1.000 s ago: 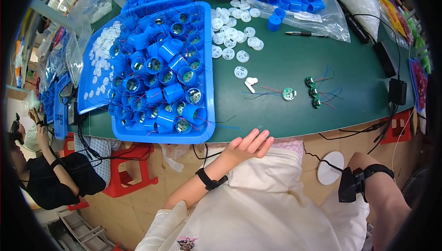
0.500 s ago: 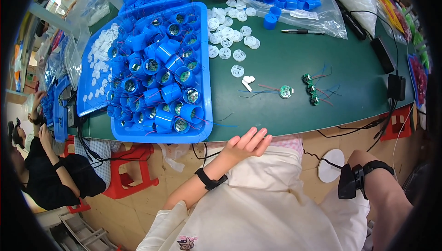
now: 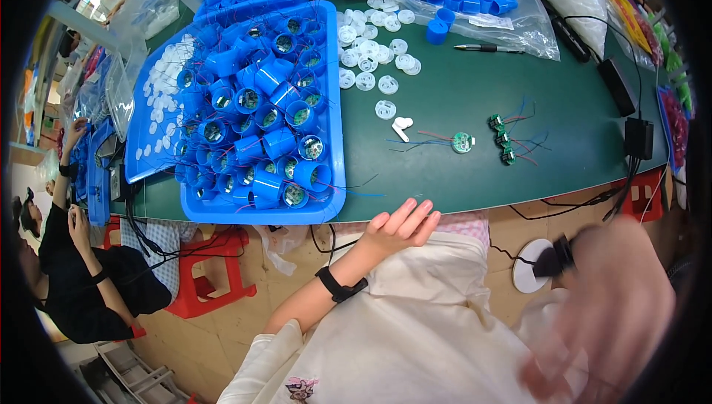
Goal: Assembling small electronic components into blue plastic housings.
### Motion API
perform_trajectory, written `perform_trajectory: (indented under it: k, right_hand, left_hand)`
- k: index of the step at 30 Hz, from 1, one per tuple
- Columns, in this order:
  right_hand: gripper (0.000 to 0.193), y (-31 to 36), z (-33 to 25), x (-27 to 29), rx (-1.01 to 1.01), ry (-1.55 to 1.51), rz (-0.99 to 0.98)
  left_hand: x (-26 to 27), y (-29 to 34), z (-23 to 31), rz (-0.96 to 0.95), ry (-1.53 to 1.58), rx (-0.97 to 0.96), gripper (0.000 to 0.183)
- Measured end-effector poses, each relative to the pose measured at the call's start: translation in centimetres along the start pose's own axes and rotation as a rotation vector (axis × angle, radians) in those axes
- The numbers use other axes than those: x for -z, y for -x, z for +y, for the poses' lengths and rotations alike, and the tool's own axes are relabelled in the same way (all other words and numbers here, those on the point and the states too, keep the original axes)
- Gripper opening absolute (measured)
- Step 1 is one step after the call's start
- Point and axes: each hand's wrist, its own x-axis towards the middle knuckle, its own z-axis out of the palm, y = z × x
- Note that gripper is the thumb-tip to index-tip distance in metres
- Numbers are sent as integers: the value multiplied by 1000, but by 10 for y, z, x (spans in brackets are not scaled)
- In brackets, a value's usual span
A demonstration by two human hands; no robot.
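My left hand (image 3: 400,230) rests at the near edge of the green table, palm turned up, fingers stretched out, holding nothing. At the lower right my right hand (image 3: 612,296) is raised off the table and smeared by motion; its fingers cannot be made out. Beyond the left hand lies a round green circuit board (image 3: 463,143) with thin red and blue wires. To its right, several small green boards (image 3: 501,140) with wires sit in a row. White pieces shaped like earbuds (image 3: 402,129) lie left of the round board.
A blue tray (image 3: 339,144) holds many blue cups (image 3: 277,144) with boards and wires inside. Translucent discs (image 3: 385,110) are scattered beside it. Farther back are a clear bag (image 3: 519,30) of blue cups and a pen (image 3: 487,48). Another person (image 3: 96,270) sits at the left.
My right arm has swung, bringing the blurred right hand into view at the lower right. My left hand stays nearly still. The person at the left has raised an arm.
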Motion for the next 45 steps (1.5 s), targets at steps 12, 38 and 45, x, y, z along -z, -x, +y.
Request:
perform_trajectory:
  k: [12,38,45]
  right_hand:
    - [18,43,99,88,-950,1713,527]
    - [25,104,136,-19,-81,1815,1772]
    - [27,114,148,-4,-31,1975,1914]
  left_hand:
    - [24,-25,2,-51,149,129,34]
    - [119,-297,4,-116,2503,-1121,69]
    - [165,-273,4,-486,2959,101,66]
